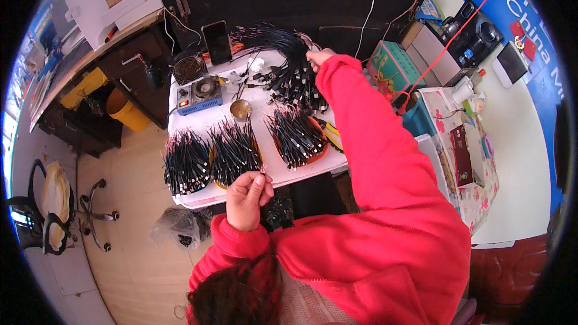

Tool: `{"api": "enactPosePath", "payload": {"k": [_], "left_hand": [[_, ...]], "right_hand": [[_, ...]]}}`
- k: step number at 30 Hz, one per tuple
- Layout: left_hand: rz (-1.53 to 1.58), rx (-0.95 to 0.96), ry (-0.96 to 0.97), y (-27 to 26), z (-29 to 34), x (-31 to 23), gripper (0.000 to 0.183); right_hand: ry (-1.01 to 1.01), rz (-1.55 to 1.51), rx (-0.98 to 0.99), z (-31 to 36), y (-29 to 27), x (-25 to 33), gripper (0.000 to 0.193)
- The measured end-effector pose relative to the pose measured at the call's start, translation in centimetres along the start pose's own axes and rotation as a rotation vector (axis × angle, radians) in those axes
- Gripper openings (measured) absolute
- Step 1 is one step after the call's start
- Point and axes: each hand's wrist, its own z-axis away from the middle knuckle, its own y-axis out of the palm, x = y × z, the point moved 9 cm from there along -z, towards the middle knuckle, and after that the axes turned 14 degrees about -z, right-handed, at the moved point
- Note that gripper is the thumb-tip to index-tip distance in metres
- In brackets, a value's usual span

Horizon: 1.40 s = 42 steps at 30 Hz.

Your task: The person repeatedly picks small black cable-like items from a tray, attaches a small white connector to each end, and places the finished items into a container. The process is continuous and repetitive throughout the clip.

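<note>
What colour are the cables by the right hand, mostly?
Mostly black: the cables by the right hand show in the head view.

You are wearing a soft, matt, fleecy cloth sleeve [385, 126] while your worktop [182, 121] is showing a smooth, pale finish. The cables [295, 135] are looking like slick plastic, their plug tips [183, 189] (metal, seemingly) glinting. A round dish [241, 109] is showing mottled metal; a thin plastic bag [174, 225] is looking crumpled and glossy.
</note>
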Motion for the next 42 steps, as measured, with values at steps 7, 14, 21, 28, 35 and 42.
{"api": "enactPosePath", "payload": {"k": [7,14,21,28,35,42], "left_hand": [[0.072,-0.024,0.097,-0.3,-0.9,-4.4,0.017],[0.083,-0.071,0.258,2.7,-2.1,-9.9,0.018],[0.032,-0.189,0.406,1.5,1.3,-11.7,0.018],[0.058,-0.286,0.422,1.3,3.2,-9.7,0.018],[-0.023,-0.177,0.246,2.3,3.1,-7.7,0.018],[-0.199,-0.169,0.271,2.9,3.5,-7.8,0.015]], "right_hand": [[-0.125,-0.631,0.411,15.8,-0.3,7.2,0.012],[-0.513,-0.317,0.385,35.6,7.0,4.6,0.013],[-0.501,-0.119,0.482,39.0,11.8,-2.3,0.021],[-0.564,-0.097,0.675,40.9,12.9,-1.6,0.020],[-0.475,-0.753,0.759,36.8,6.3,8.0,0.024],[-0.539,-0.621,0.631,36.4,7.0,10.4,0.014]]}}
